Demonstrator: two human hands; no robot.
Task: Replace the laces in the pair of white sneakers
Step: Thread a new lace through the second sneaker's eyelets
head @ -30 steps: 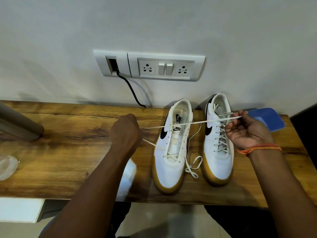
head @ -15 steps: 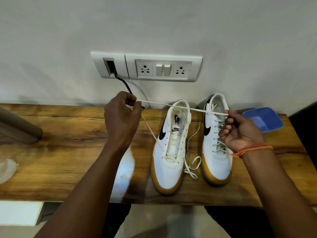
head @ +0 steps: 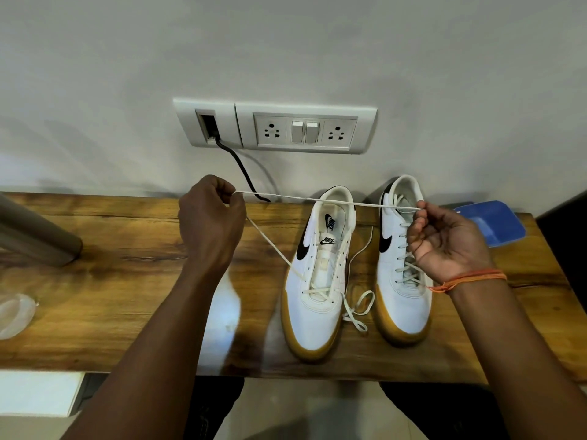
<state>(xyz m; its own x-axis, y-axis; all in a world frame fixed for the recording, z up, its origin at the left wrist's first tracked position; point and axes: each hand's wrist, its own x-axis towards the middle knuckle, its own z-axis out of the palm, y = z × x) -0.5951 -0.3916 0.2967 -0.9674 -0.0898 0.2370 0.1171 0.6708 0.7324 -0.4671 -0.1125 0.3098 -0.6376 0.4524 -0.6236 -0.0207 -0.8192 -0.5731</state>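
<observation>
- Cream lace [head: 324,201] stretched taut between both hands, passing above the heel openings of the two sneakers.
- Left hand [head: 211,222] closed into a fist, thumb and forefinger pinching the lace — from under those fingers, the same lace running down and to the right to the lowest eyelets of the left sneaker [head: 317,281].
- Right hand [head: 444,239] palm up, fingers curled, fingertips [head: 421,206] nipping the other end of the taut span just over the right sneaker [head: 401,274].
- Left sneaker laced at the bottom row only; a loose length looping onto the wood between the two shoes, below and left of the right hand's fingers.
- Right sneaker laced all the way up, partly hidden behind the right palm.
- Both shoes toe-forward on the wooden table [head: 127,281], side by side, close but apart.
- Orange thread band [head: 470,279] round the right wrist.
- Blue tray [head: 495,223] just beyond the right hand's knuckle side.
- Black cable [head: 241,169] dropping from the wall socket plate [head: 276,127] — ending at the table edge just right of the left hand's fingers.
</observation>
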